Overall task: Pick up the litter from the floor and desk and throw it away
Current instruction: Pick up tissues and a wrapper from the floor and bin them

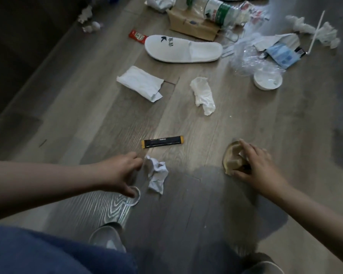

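Down on the floor, the right hand closes on a crumpled brown wrapper at three o'clock, the left hand half-curled, empty beside a white paper wad; lifting likely follows.

The right hand hides part of the tan wrapper; its print is unreadable.
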The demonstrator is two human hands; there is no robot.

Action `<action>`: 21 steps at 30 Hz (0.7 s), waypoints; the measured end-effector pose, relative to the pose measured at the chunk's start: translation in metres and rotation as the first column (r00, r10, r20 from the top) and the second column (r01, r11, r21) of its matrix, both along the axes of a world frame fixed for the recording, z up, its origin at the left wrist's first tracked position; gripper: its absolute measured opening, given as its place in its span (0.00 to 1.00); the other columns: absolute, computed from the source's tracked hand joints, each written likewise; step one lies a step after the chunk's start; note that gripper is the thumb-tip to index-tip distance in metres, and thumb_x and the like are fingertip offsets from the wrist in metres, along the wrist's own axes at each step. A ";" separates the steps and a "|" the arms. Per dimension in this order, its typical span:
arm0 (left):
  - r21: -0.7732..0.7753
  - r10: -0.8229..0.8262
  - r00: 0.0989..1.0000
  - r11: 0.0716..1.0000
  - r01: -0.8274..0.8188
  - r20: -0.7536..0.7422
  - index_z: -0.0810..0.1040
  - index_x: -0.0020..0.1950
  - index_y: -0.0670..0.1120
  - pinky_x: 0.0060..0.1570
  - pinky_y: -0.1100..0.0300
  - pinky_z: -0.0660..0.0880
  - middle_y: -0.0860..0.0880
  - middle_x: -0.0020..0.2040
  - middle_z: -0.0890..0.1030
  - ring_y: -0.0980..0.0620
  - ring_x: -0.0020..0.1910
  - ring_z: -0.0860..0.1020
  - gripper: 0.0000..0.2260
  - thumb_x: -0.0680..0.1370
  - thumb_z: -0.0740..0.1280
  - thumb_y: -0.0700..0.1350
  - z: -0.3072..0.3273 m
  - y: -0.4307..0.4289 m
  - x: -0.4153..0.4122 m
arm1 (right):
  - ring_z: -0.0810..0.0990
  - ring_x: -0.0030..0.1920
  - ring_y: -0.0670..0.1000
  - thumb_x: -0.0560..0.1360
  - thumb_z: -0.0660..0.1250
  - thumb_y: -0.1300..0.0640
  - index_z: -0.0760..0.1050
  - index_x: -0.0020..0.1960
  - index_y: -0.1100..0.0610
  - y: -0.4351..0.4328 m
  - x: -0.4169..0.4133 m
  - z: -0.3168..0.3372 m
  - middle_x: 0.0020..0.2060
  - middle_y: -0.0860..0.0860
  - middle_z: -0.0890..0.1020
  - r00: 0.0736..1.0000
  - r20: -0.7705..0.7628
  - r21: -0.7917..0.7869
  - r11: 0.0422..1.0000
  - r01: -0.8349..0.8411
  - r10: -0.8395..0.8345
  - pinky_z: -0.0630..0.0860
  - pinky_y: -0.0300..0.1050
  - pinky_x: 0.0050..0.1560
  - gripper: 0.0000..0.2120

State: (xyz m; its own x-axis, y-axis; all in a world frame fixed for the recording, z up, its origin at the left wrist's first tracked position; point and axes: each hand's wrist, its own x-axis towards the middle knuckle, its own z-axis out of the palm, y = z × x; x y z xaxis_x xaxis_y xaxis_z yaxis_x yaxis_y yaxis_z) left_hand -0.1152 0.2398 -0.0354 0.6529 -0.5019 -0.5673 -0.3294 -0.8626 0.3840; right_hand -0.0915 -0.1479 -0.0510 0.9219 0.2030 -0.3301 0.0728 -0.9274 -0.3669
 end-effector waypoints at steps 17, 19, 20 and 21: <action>-0.086 -0.147 0.960 0.981 0.171 0.237 0.78 0.36 0.49 0.33 0.56 0.76 0.53 0.41 0.77 0.52 0.39 0.78 0.04 0.67 0.68 0.49 -0.030 0.012 0.013 | 0.61 0.71 0.59 0.68 0.76 0.49 0.55 0.77 0.54 0.007 -0.004 0.001 0.71 0.57 0.66 1.000 0.002 0.033 0.999 -0.001 0.001 0.58 0.52 0.71 0.45; -0.129 -0.138 0.950 0.975 0.180 0.280 0.78 0.36 0.49 0.31 0.58 0.74 0.52 0.40 0.77 0.51 0.37 0.77 0.04 0.65 0.70 0.48 -0.023 0.008 0.019 | 0.61 0.71 0.58 0.68 0.76 0.50 0.55 0.77 0.54 0.008 -0.003 0.002 0.71 0.57 0.66 1.000 0.006 0.024 1.000 -0.005 0.005 0.57 0.51 0.71 0.45; -0.130 -0.151 0.948 0.973 0.193 0.279 0.78 0.38 0.50 0.31 0.59 0.74 0.52 0.40 0.77 0.52 0.37 0.77 0.05 0.65 0.71 0.48 -0.021 0.006 0.021 | 0.60 0.71 0.58 0.68 0.76 0.50 0.55 0.77 0.54 0.009 -0.003 0.002 0.71 0.57 0.66 1.000 0.006 0.021 1.000 -0.005 0.005 0.57 0.50 0.71 0.45; -0.119 -0.170 0.946 0.971 0.209 0.276 0.79 0.40 0.50 0.31 0.59 0.74 0.52 0.41 0.77 0.52 0.38 0.77 0.07 0.65 0.73 0.49 -0.020 0.004 0.021 | 0.60 0.71 0.58 0.68 0.76 0.49 0.55 0.77 0.54 0.009 -0.002 0.002 0.71 0.56 0.66 1.000 0.005 0.020 1.000 -0.004 0.004 0.57 0.50 0.71 0.45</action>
State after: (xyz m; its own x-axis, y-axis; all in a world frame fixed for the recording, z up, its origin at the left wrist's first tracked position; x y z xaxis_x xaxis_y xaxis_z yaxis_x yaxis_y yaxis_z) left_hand -0.0940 0.2436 -0.0558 0.6532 -0.6949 -0.3008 -0.5873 -0.7157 0.3780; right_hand -0.0937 -0.1388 -0.0490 0.9226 0.2129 -0.3217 0.0779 -0.9195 -0.3852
